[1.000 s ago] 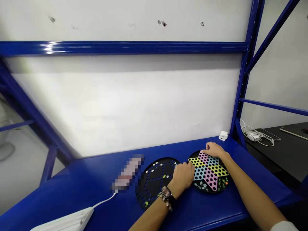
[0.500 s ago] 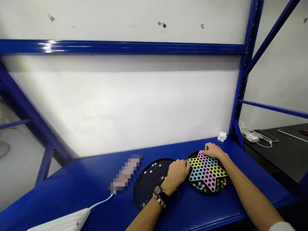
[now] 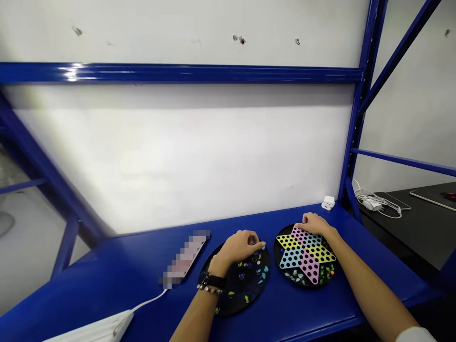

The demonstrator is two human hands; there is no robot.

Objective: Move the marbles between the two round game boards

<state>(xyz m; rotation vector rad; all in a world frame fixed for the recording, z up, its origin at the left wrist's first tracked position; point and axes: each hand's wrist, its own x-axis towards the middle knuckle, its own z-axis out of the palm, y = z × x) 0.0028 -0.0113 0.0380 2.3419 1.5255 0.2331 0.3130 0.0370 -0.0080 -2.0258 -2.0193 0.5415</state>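
Note:
My left hand (image 3: pixel 240 247) is over the left black round tray (image 3: pixel 233 311), its fingers curled toward the thumb; anything in the fingertips is hidden. Loose glass marbles (image 3: pixel 263 273) in blue, yellow-green and white lie in that tray. To the right, a star-shaped Chinese checkers board (image 3: pixel 302 249) in pink, yellow and light blue, full of holes, rests on a second black round tray (image 3: pixel 280 259). My right hand (image 3: pixel 315 224) is at the board's far pink point, thumb against it and fingers bent. Clear and green marbles (image 3: pixel 326 273) show under the board's near edge.
A blurred-out phone-like object (image 3: pixel 187 259) lies left of the trays, its white cable running to a white power strip (image 3: pixel 92 327). A white charger (image 3: pixel 328 203) stands at the back right. Blue rack posts (image 3: pixel 352 142) frame the blue tabletop (image 3: pixel 149 251).
My left hand has moved left, from the board's yellow point to over the left tray, uncovering marbles on that tray's right side. My right hand has stayed at the far pink point.

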